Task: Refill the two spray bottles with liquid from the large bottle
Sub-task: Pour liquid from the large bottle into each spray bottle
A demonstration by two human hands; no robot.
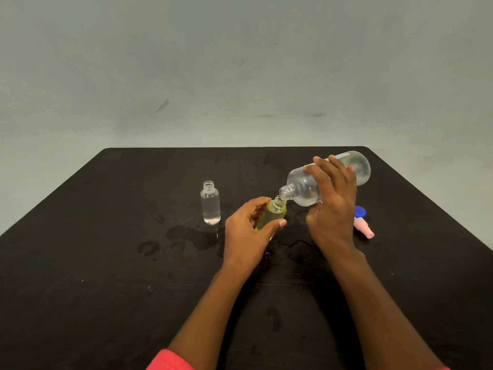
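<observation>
Left hand (249,231) gripping tilted yellow bottle (272,214), right hand (330,206) tipping large bottle (306,188), mouth down-left

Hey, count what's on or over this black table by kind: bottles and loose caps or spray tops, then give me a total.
Bottles: 3 (large clear plastic bottle, small yellow-tinted bottle, small clear bottle)
Loose tops: 2 (blue cap, pink spray top)
Total: 5

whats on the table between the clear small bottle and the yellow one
Head view: nothing solid, only wet patches on the black table between the clear bottle and yellow bottle.
</observation>
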